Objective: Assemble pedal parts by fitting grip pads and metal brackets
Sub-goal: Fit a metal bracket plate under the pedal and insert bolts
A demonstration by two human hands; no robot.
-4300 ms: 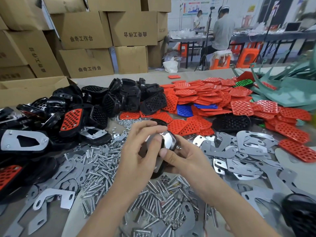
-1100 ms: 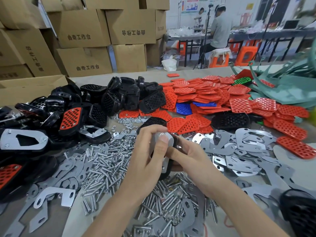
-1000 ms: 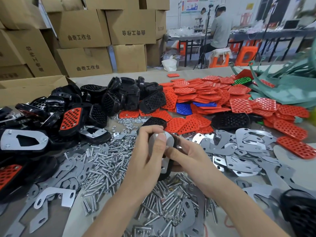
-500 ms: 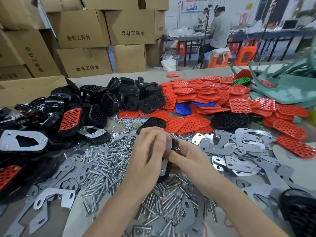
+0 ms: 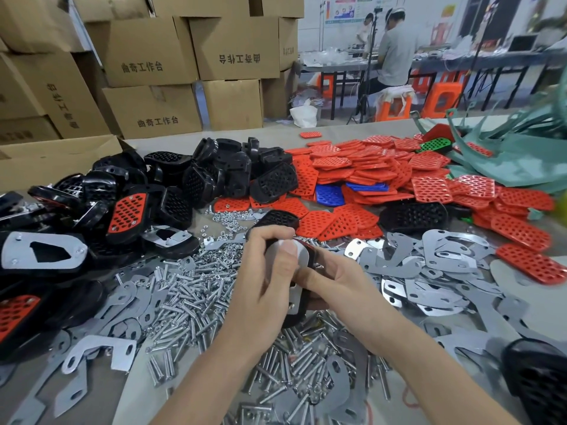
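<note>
Table (image 5: 352, 131) w/ bolts (image 5: 190, 289), brackets (image 5: 445, 256); boxes (image 5: 147, 50) behind

Glossy black plastic pedal bodies (image 5: 196, 182), matt red perforated pads (image 5: 362, 171), shiny metal bolts (image 5: 190, 289), cardboard boxes (image 5: 147, 50)

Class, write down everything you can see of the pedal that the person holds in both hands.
The pedal is a black, glossy plastic body with a grey metal bracket lying on the face turned to the camera. It is held roughly upright above the heap of screws. The left hand wraps its left side, thumb pressed on the bracket; the right hand grips its right edge. The hands hide much of it; its other face is out of view.
</note>
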